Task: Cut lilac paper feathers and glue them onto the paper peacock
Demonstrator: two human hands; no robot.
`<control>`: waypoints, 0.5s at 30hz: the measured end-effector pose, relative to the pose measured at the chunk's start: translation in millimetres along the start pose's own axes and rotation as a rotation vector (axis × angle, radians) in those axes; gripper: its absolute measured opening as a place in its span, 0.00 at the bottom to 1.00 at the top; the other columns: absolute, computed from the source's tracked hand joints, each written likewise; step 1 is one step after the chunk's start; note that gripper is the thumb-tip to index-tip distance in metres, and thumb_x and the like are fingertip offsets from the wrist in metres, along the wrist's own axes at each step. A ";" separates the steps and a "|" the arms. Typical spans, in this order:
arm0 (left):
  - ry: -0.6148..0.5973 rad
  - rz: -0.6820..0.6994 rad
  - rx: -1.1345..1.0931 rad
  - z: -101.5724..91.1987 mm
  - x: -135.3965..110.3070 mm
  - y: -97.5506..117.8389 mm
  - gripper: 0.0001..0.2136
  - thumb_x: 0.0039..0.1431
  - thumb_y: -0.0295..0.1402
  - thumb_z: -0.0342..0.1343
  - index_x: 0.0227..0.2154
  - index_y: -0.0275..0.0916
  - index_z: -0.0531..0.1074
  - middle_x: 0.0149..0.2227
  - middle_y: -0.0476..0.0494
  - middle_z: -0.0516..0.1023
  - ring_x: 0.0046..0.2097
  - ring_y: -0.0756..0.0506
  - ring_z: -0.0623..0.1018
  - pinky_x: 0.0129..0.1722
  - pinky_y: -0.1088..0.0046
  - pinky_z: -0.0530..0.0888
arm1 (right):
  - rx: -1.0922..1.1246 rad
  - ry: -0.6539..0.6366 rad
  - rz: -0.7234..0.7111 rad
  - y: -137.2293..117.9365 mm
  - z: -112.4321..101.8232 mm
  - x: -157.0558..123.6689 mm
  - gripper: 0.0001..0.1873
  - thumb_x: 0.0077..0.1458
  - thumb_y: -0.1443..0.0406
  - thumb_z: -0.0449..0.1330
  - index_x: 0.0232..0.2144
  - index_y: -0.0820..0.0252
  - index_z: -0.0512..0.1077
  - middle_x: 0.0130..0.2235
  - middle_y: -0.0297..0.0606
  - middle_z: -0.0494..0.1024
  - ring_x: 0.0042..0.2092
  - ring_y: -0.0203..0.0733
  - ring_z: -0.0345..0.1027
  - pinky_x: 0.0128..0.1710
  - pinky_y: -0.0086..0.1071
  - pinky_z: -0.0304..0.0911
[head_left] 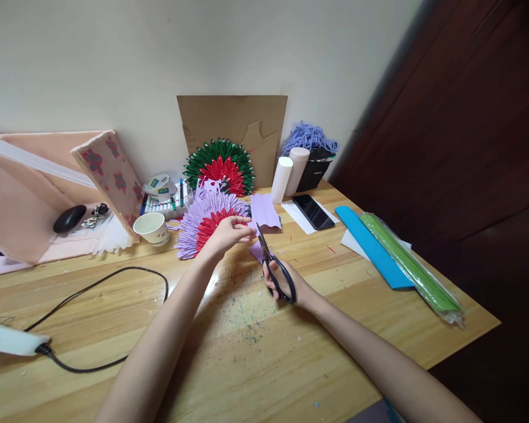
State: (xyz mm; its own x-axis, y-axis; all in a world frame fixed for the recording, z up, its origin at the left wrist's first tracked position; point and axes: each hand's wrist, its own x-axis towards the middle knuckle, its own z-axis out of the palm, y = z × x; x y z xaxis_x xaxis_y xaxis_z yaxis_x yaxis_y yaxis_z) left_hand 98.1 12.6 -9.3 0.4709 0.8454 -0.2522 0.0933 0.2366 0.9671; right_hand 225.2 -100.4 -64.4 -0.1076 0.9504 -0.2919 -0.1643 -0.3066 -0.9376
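My right hand (287, 283) is closed round the handles of black scissors (284, 281), whose blades point up and away, to the left. Close to the blade tips, my left hand (230, 234) pinches what looks like a small piece of purple paper, mostly hidden by the fingers. Another scrap of purple paper (256, 251) shows on the table just below. Behind my left hand lies a pleated paper fan shape (207, 220) with a red centre and lilac outer petals. A wider purple sheet (265, 211) rests just beyond the blades.
A green-and-red fan shape (220, 167) leans against cardboard (231, 111). A paper cup (152, 229) and marker pens (158, 207) stand left. A phone (314, 212), white tubes (282, 179), blue paper (372, 247) and a green wrapped roll (409, 267) are right. A cable (77, 370) crosses front left.
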 end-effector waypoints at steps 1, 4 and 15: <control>0.001 0.002 0.001 -0.6 0.2 -0.1 0.18 0.43 0.24 0.63 0.39 0.29 0.68 0.27 0.43 0.77 0.29 0.50 0.77 0.33 0.75 0.74 | 0.004 -0.002 0.006 -1.2 0.3 -0.2 0.28 0.39 0.40 0.56 0.20 0.59 0.60 0.13 0.22 0.58 0.13 0.26 0.51 0.09 0.21 0.53; 0.005 0.004 0.009 -1.1 0.4 -0.1 0.18 0.43 0.24 0.63 0.39 0.29 0.68 0.27 0.42 0.77 0.29 0.50 0.77 0.34 0.74 0.74 | 0.013 -0.003 0.022 -2.9 0.3 0.4 0.30 0.35 0.38 0.56 0.20 0.59 0.59 0.13 0.23 0.58 0.13 0.26 0.51 0.09 0.21 0.53; -0.020 0.008 0.065 3.4 -3.5 3.0 0.04 0.48 0.26 0.59 0.29 0.32 0.71 0.25 0.46 0.75 0.29 0.53 0.75 0.36 0.75 0.73 | -0.259 0.166 -0.028 -5.9 -15.2 2.0 0.33 0.37 0.34 0.48 0.23 0.58 0.58 0.15 0.23 0.57 0.12 0.27 0.51 0.10 0.24 0.51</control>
State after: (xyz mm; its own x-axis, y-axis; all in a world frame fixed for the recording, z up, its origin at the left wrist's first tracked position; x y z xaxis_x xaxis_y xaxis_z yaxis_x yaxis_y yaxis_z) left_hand 99.7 8.7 -5.4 0.4890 0.8374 -0.2441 0.1461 0.1972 0.9694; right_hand 240.8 -95.8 -62.3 0.0582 0.9605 -0.2722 0.0923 -0.2767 -0.9565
